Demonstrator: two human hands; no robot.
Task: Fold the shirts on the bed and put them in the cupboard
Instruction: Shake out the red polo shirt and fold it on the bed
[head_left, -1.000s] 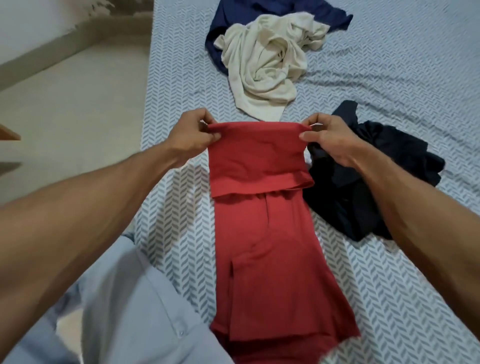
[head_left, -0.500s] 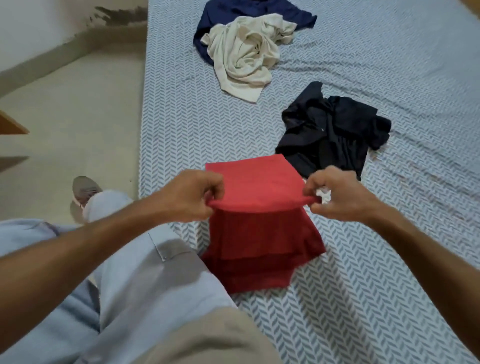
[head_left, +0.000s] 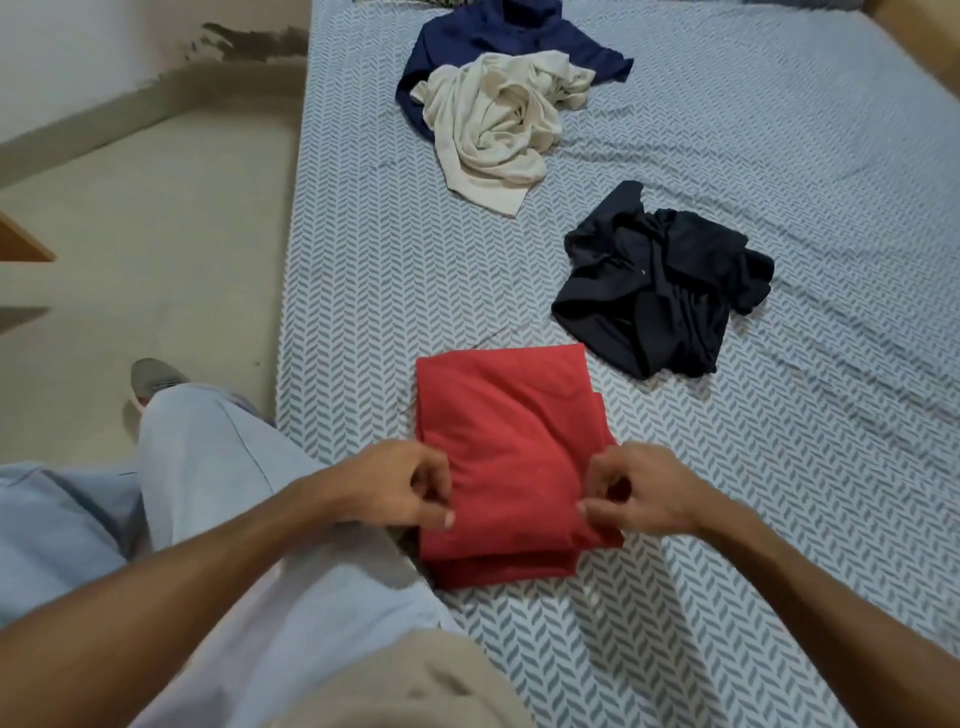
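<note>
A red shirt (head_left: 509, 431) lies folded into a compact rectangle near the left edge of the bed (head_left: 779, 493). My left hand (head_left: 400, 488) pinches its near left edge, fingers curled. My right hand (head_left: 634, 493) pinches the near right edge in the same way. A crumpled black shirt (head_left: 660, 291) lies just beyond the red one, to the right. Farther up the bed, a crumpled cream shirt (head_left: 493, 119) lies on top of a navy shirt (head_left: 493, 36). No cupboard is in view.
The bed has a grey-and-white chevron sheet. My leg in light trousers (head_left: 208, 467) is beside the bed's left edge, with a shoe (head_left: 153, 376) on the beige floor (head_left: 156, 234). A wooden corner (head_left: 21, 244) juts in at far left.
Both hands brought the far end of the long red shirt toward me and laid it down. The shirt went from a long strip to a folded rectangle.
</note>
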